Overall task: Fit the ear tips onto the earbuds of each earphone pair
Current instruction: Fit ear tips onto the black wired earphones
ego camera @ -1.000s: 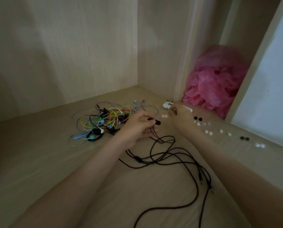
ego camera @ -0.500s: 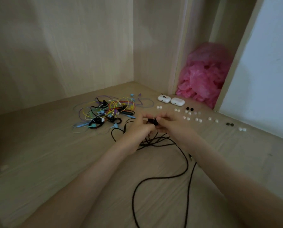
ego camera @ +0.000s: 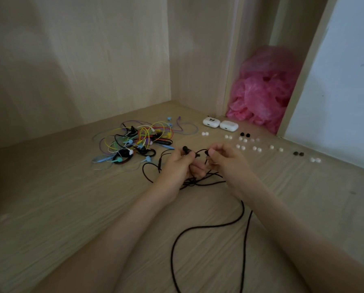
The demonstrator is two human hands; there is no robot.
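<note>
Above the wooden floor [ego camera: 71, 208], the left hand [ego camera: 180, 167] and the right hand [ego camera: 228, 162] each pinch a black earbud [ego camera: 185, 148] between fingers [ego camera: 212, 152].

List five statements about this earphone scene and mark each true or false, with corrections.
1. The left hand and the right hand each pinch a black earbud. True.
2. The two white cases stand open. False: both are shut.
3. The pink bag lies on the coloured earphone tangle. False: it sits in the recess, apart from it.
4. Loose white ear tips lie in pairs on the wooden surface. True.
5. Every loose ear tip is white. False: black ear tips lie among them.
</note>
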